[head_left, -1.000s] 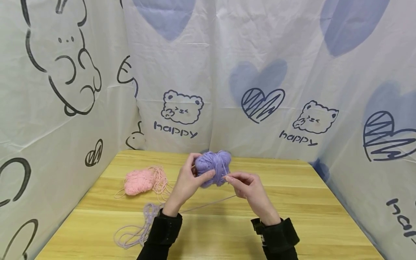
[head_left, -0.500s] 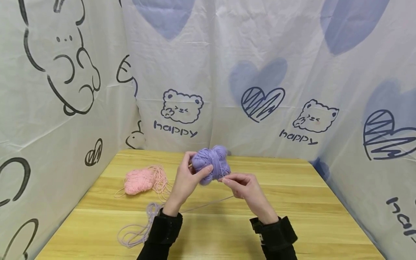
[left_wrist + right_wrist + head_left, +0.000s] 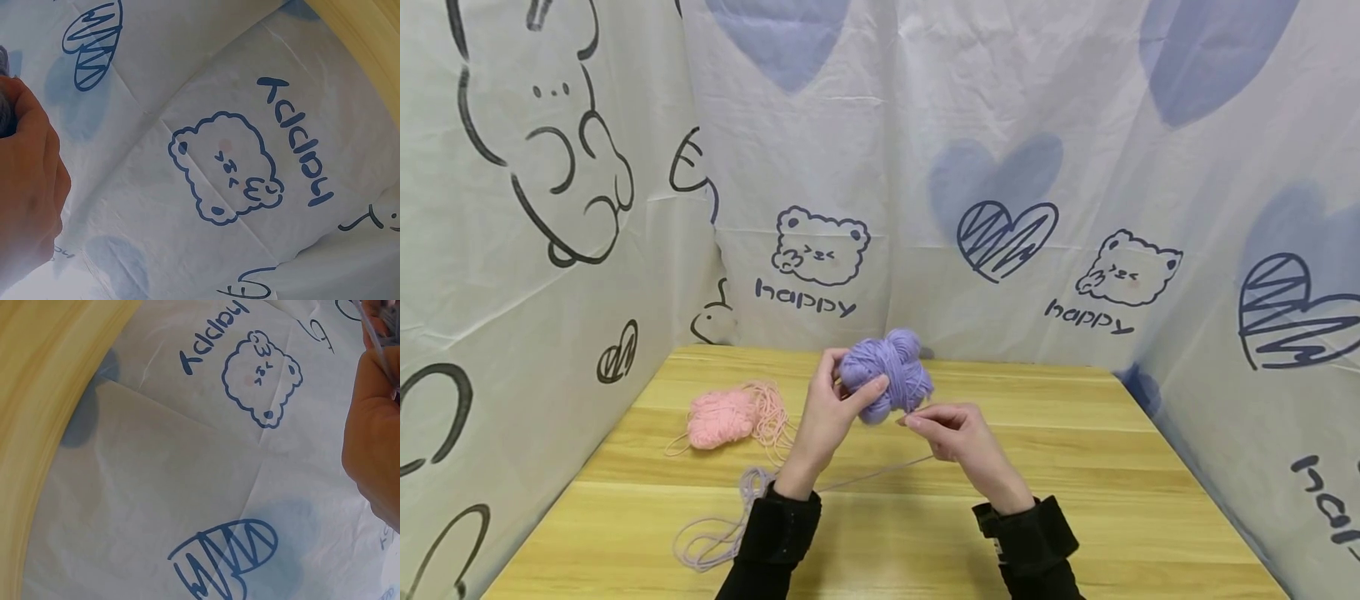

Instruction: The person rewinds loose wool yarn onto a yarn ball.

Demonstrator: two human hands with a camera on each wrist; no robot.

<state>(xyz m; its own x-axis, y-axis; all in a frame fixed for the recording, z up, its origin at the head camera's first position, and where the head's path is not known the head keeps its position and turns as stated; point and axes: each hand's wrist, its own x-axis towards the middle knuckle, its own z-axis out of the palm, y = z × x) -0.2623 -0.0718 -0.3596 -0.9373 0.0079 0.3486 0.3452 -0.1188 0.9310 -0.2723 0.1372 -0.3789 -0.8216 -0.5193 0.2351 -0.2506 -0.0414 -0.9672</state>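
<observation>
I hold the yarn ball (image 3: pixel 886 377) above the middle of the worktop (image 3: pixel 1075 467), my left hand (image 3: pixel 831 417) on its left, my right hand (image 3: pixel 951 433) near and right. A second skein (image 3: pixel 721 419) lies far left; loose strands (image 3: pixel 715 533) lie near left.

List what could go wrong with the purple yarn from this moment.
1. The loose purple yarn pile on the table may snag or knot as the strand feeds up to the right hand.
2. The purple ball is lumpy; wraps might slip off in the left hand.
3. The strand could drag toward the pink yarn nearby and tangle with it.
</observation>
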